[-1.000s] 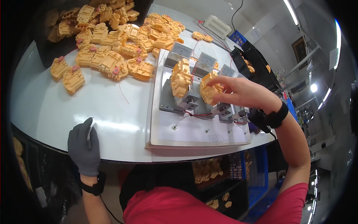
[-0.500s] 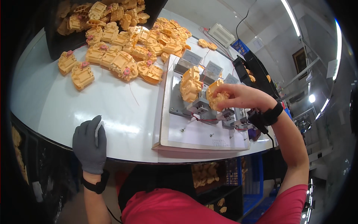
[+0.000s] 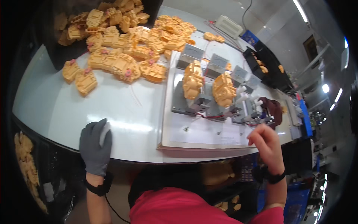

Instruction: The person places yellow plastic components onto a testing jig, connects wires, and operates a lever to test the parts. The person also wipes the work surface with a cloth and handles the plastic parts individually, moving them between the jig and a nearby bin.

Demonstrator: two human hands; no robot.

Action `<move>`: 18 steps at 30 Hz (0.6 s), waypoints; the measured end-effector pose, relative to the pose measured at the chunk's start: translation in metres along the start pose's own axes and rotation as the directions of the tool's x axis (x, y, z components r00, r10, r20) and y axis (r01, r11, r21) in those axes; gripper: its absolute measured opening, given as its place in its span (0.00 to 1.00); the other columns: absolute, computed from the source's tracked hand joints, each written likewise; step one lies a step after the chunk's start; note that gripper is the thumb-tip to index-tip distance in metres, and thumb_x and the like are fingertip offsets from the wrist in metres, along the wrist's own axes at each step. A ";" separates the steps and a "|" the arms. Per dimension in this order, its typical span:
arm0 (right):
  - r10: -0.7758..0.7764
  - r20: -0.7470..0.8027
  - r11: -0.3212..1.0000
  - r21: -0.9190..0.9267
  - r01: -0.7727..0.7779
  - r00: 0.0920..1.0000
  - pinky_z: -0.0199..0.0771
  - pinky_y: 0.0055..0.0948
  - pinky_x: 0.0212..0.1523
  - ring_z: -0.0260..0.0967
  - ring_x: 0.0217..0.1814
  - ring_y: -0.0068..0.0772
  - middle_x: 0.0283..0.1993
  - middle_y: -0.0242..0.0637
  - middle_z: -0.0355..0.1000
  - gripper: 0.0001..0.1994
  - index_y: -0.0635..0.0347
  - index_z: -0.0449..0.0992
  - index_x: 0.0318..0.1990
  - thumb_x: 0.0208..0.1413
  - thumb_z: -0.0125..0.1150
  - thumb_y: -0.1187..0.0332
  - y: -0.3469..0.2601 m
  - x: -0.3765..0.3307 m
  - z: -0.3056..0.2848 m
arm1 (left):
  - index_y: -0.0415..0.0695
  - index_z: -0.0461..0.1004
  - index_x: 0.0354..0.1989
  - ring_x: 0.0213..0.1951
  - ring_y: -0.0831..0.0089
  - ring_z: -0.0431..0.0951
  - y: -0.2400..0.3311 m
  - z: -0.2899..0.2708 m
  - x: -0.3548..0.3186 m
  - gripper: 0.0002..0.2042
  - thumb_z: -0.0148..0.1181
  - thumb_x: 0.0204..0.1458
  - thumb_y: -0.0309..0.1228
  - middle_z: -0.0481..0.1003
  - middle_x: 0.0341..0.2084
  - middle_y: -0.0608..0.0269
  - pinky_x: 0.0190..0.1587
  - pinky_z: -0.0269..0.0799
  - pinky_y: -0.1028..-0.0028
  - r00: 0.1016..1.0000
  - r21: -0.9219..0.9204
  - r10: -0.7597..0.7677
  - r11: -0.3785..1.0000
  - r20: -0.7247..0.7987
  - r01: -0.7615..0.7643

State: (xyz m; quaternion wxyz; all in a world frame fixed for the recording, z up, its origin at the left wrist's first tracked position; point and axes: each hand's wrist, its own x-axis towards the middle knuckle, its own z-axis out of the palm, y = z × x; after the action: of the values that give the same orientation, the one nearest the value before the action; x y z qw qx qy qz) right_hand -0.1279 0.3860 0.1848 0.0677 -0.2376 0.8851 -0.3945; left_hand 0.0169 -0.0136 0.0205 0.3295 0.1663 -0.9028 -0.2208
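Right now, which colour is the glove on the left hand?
Dark grey. The glove covers the left hand, resting at the table edge; the head view shows it clearly.

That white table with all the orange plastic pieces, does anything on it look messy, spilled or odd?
The orange parts lie in a loose, jumbled heap spreading from a dark bin onto the table. Two orange parts sit orderly on the grey fixture. Nothing looks broken.

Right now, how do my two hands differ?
The left hand wears a grey glove; the right hand is bare. The left hand rests at the near edge of the white table, while the right hand is raised at the near right corner of the board that carries the grey fixtures. Both wear a dark wristband, and neither holds anything I can see.
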 end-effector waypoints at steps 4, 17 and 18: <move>0.031 -0.077 0.986 0.163 -0.018 0.997 0.68 0.22 0.42 0.69 0.37 0.22 0.33 0.32 0.73 0.06 0.65 0.75 0.35 0.66 0.56 0.75 0.040 -0.019 0.036 | 0.46 0.74 0.58 0.48 0.55 0.76 -0.011 -0.039 0.029 0.21 0.65 0.55 0.35 0.74 0.48 0.54 0.52 0.74 0.65 0.927 -0.181 -0.145 0.959 0.346 0.218; -0.155 -0.367 0.887 0.356 0.293 0.917 0.73 0.27 0.37 0.71 0.37 0.28 0.36 0.36 0.73 0.08 0.64 0.77 0.39 0.66 0.58 0.68 0.081 0.007 0.075 | 0.33 0.72 0.49 0.54 0.43 0.71 -0.124 0.020 0.150 0.23 0.66 0.47 0.35 0.71 0.52 0.39 0.57 0.69 0.55 0.936 0.392 -0.076 0.917 0.344 -0.069; -0.195 -0.390 0.876 0.344 0.339 0.900 0.72 0.29 0.37 0.71 0.36 0.31 0.36 0.39 0.73 0.09 0.64 0.76 0.38 0.66 0.59 0.67 0.084 0.008 0.075 | 0.31 0.71 0.55 0.59 0.44 0.70 -0.127 0.021 0.145 0.25 0.64 0.50 0.32 0.71 0.56 0.37 0.63 0.67 0.57 0.947 0.450 -0.079 0.890 0.311 -0.074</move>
State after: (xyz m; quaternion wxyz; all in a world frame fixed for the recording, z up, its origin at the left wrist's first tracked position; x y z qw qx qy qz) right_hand -0.1430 0.3802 0.0732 -0.0962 -0.2675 0.7403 -0.6093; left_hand -0.0828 -0.1796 0.0175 0.1297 0.2020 -0.9704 -0.0273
